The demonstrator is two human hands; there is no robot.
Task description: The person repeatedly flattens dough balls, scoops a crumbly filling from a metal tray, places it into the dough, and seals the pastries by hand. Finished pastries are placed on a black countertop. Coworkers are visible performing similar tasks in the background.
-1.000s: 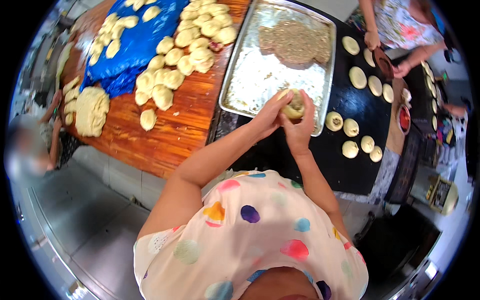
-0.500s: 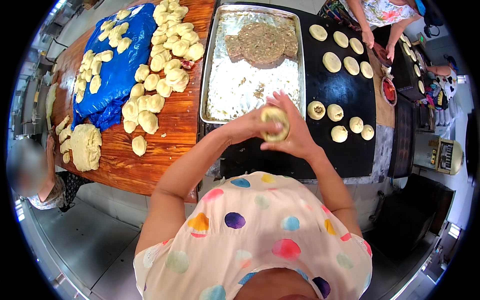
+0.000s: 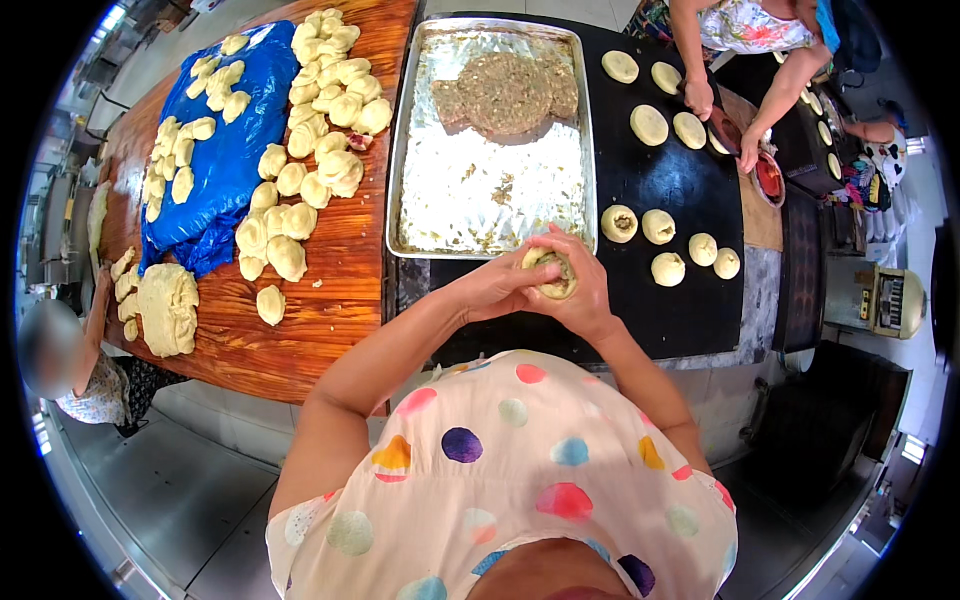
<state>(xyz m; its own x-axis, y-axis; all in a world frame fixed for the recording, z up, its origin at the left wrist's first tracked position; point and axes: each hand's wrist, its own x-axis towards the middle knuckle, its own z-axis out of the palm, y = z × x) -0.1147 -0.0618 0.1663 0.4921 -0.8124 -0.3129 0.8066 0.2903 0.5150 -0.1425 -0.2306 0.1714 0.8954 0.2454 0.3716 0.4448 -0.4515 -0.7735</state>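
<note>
Between my two hands is a round piece of dough [image 3: 553, 273] with greenish-brown filling showing in its opening. My left hand [image 3: 497, 287] grips its left side, with the thumb at the opening. My right hand [image 3: 585, 285] is cupped around its right side, fingers curled over the far edge. Both hands are just off the near right corner of a metal tray [image 3: 398, 190], which holds a mound of minced filling [image 3: 505, 95]. Right of my hands, several filled dough balls [image 3: 668, 269] sit on a black sheet [image 3: 660, 320].
On the left, a wooden table [image 3: 330, 300] bears many dough pieces [image 3: 287, 258], a blue plastic sheet [image 3: 215, 130] and a dough slab [image 3: 168, 310]. Flattened rounds [image 3: 649, 125] lie at the far right, where a co-worker's hands [image 3: 745, 145] hold a dark reddish object. Another person is at far left.
My hands have come slightly nearer, and my right fingers have closed round the dough, whose filled opening now shows. The co-worker's hands have moved nearer over the flat rounds.
</note>
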